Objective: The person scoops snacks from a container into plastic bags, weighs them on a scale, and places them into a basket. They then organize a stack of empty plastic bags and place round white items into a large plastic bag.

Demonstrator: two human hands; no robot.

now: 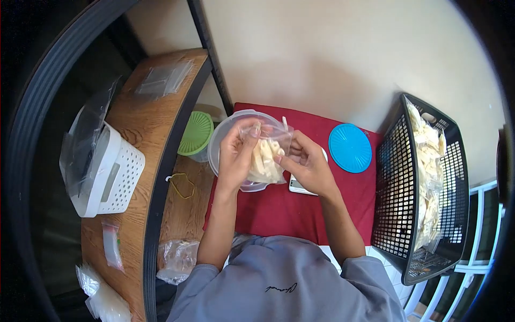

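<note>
A clear plastic bag (pixel 266 165) of pale, stick-like pieces is held up in front of me, between both hands. My left hand (pixel 237 154) grips its left side and upper edge, thumb pressed against the plastic. From the right, my right hand (pixel 308 165) closes on the other side, its thumb on the front of the bag. One pale piece sticks up near the bag's top right. Behind the bag, a translucent round tub (pixel 214 146) stands on the red cloth (pixel 273 214). Partly covered by my right hand is a white scale (pixel 300 187).
On the right stands a black basket (pixel 396 198) of similar filled bags (pixel 429 177). A blue lid (pixel 350 148) lies on the cloth. Left are a green-lidded container (pixel 195 134) and a wooden shelf (pixel 153 115) holding a white perforated basket (pixel 124 177) and plastic bags (pixel 165 78).
</note>
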